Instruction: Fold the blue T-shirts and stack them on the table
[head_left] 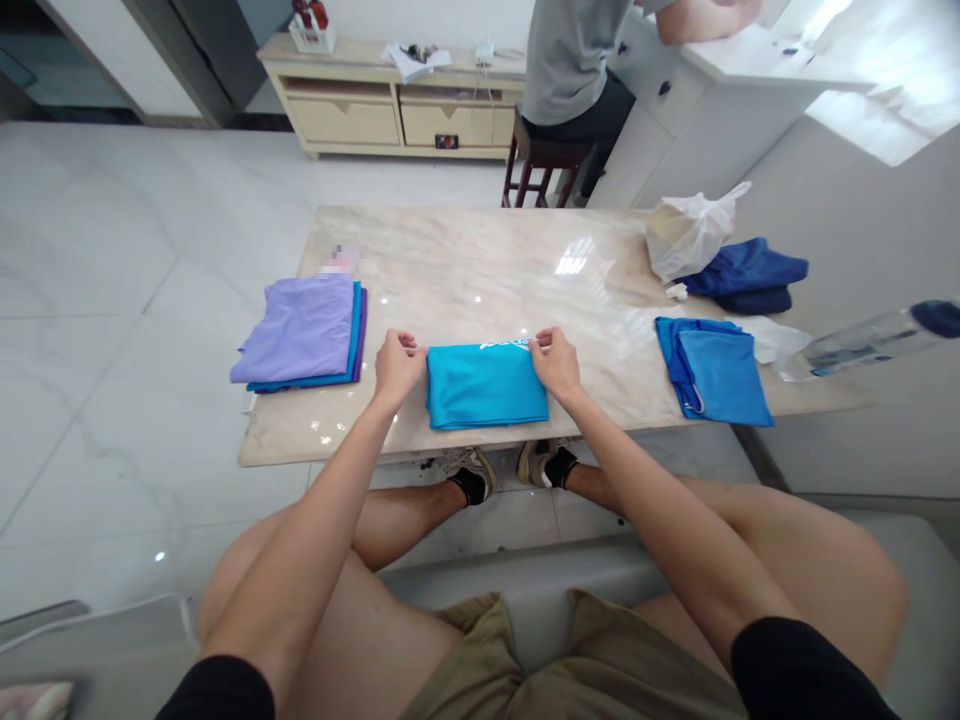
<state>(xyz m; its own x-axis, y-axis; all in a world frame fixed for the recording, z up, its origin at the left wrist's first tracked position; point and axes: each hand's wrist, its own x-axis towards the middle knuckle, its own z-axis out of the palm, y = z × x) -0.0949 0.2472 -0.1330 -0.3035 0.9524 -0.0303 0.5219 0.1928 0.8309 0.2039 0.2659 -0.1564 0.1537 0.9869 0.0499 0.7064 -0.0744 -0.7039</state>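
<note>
A folded turquoise cloth [487, 390] with white print along its far edge lies near the front edge of the marble table. At its far left corner, my left hand [397, 368] is closed in a pinch. My right hand [555, 362] pinches the far right corner, beside the print. To the left is a stack of folded cloths, with a lilac cloth [300, 325] on top and blue and purple ones under it. Folded blue cloth [716, 370] rests on the table's right side.
A white plastic bag [690, 235] and a dark blue bundle [750, 272] sit at the table's [465, 260] back right. Near the right end, a clear bottle [862, 340] has a blue cap. Beyond the table, a person in grey [570, 60] sits on a stool [551, 150] by a low cabinet [345, 115].
</note>
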